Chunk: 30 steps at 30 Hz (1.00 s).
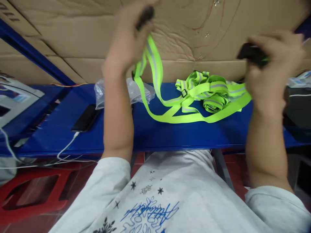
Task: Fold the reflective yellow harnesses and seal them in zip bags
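My left hand (131,38) is raised at upper left, blurred, closed on a black buckle (145,16) with a neon-yellow reflective strap (155,63) hanging from it. At the right, my right hand (274,64) is also raised and closed around a second black buckle piece (252,54), with strap running down from beneath the fist. Between the hands the strap sags in a loop over the blue table. A tangled pile of the same silver-striped webbing (213,94) lies there, with a small black slider (184,93) on it.
Behind the blue table (194,136) stands a cardboard wall (80,35). A clear plastic bag (99,94) and a black phone (86,118) with a white cable (66,147) lie at left. Below is a red stool (60,191). A dark box-like object (298,106) sits at right.
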Motion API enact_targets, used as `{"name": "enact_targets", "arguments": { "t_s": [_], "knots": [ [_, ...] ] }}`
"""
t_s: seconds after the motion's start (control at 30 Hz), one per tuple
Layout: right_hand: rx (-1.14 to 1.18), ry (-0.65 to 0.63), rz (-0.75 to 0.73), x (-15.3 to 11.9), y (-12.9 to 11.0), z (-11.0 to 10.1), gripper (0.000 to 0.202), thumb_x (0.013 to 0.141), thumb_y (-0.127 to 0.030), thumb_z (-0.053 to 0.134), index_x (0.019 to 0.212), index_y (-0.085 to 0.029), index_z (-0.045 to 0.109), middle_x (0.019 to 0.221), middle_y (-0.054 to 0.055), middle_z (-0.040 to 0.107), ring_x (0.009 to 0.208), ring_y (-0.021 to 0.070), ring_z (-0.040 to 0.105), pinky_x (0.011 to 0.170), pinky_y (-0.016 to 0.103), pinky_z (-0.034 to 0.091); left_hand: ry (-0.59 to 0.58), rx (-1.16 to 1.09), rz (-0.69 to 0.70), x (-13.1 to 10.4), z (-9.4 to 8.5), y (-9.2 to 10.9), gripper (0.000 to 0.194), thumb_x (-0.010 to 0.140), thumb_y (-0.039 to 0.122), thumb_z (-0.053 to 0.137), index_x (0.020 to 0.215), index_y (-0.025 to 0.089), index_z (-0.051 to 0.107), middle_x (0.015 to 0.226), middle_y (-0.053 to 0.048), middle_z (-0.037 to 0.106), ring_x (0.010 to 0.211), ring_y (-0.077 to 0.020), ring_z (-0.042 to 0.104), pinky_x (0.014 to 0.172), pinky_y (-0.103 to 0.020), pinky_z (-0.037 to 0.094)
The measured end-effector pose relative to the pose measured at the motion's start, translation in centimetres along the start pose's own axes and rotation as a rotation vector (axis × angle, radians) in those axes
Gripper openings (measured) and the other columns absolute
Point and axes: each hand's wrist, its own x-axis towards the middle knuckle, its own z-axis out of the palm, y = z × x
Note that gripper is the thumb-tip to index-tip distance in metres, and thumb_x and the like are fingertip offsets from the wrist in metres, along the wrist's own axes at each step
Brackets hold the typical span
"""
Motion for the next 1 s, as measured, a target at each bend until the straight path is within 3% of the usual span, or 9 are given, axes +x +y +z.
{"name": "enact_targets", "arguments": {
  "t_s": [0.1, 0.17, 0.23, 0.4, 0.57, 0.77, 0.87, 1.0],
  "knots": [
    [0.185, -0.113, -0.077, 1.2, -5.1, 2.3, 0.056, 0.084, -0.011, 0.068, 0.139, -0.022, 0.069, 0.136, 0.007, 0.069, 0.127, 0.0226, 0.059, 0.108, 0.045, 0.048, -0.155, 0.082, 0.084, 0.6, 4.0, 3.0, 0.058, 0.092, 0.012, 0.054, 0.15, 0.014, 0.05, 0.159, -0.008, 0.053, 0.134, -0.0235, 0.057, 0.121, -0.041, 0.035],
    [0.274, -0.173, -0.105, 1.6, -7.7, 3.3, 0.051, 0.09, -0.014, 0.06, 0.14, -0.021, 0.067, 0.138, 0.007, 0.068, 0.128, 0.0212, 0.057, 0.11, 0.047, 0.046, -0.211, 0.095, 0.092, 1.1, 6.2, 3.9, 0.056, 0.088, 0.009, 0.054, 0.143, 0.019, 0.059, 0.144, -0.007, 0.066, 0.124, -0.0243, 0.062, 0.113, -0.04, 0.042],
    [0.346, -0.174, -0.089, 1.4, -8.9, 4.0, 0.046, 0.095, -0.019, 0.055, 0.139, -0.025, 0.066, 0.137, 0.005, 0.067, 0.127, 0.0229, 0.058, 0.112, 0.05, 0.046, -0.222, 0.13, 0.133, 1.4, 7.6, 4.3, 0.055, 0.085, 0.004, 0.051, 0.134, 0.021, 0.067, 0.133, -0.006, 0.071, 0.123, -0.0238, 0.062, 0.111, -0.037, 0.043],
    [0.451, -0.081, 0.021, 0.0, -7.6, 5.0, 0.039, 0.095, -0.027, 0.054, 0.13, -0.036, 0.068, 0.132, 0.002, 0.07, 0.127, 0.0318, 0.06, 0.112, 0.061, 0.045, -0.174, 0.208, 0.219, 1.4, 8.1, 3.7, 0.062, 0.083, 0.0, 0.04, 0.138, 0.013, 0.064, 0.136, -0.012, 0.066, 0.128, -0.0233, 0.056, 0.115, -0.037, 0.041],
    [0.534, -0.061, 0.036, -0.7, -6.8, 6.1, 0.037, 0.092, -0.03, 0.057, 0.126, -0.036, 0.069, 0.131, 0.004, 0.07, 0.128, 0.0361, 0.058, 0.111, 0.063, 0.044, -0.13, 0.325, 0.24, 1.3, 8.4, 3.3, 0.065, 0.086, 0.002, 0.034, 0.143, 0.023, 0.06, 0.139, -0.009, 0.063, 0.132, -0.0249, 0.052, 0.116, -0.039, 0.041],
    [0.56, -0.105, 0.003, -1.2, -6.8, 6.5, 0.037, 0.09, -0.032, 0.058, 0.126, -0.037, 0.068, 0.129, 0.004, 0.07, 0.127, 0.0375, 0.058, 0.11, 0.065, 0.044, -0.189, 0.368, 0.24, 1.0, 9.3, 4.6, 0.055, 0.095, 0.006, 0.029, 0.139, 0.006, 0.061, 0.139, -0.021, 0.061, 0.134, -0.0318, 0.052, 0.114, -0.045, 0.041],
    [0.553, -0.135, -0.022, -1.4, -7.1, 6.5, 0.037, 0.091, -0.033, 0.058, 0.126, -0.039, 0.066, 0.128, 0.004, 0.07, 0.127, 0.0366, 0.057, 0.111, 0.064, 0.044, -0.197, 0.361, 0.202, 1.0, 9.7, 4.5, 0.056, 0.093, 0.005, 0.032, 0.143, 0.01, 0.059, 0.14, -0.019, 0.061, 0.134, -0.0315, 0.051, 0.116, -0.045, 0.039],
    [0.581, -0.155, -0.005, -1.7, -7.9, 7.0, 0.037, 0.091, -0.032, 0.059, 0.127, -0.031, 0.063, 0.132, 0.01, 0.067, 0.132, 0.0406, 0.054, 0.112, 0.066, 0.042, -0.192, 0.287, 0.193, 1.1, 10.7, 3.9, 0.069, 0.089, 0.003, 0.033, 0.156, 0.015, 0.047, 0.146, -0.015, 0.058, 0.141, -0.0295, 0.046, 0.123, -0.044, 0.032]
  ]
}}
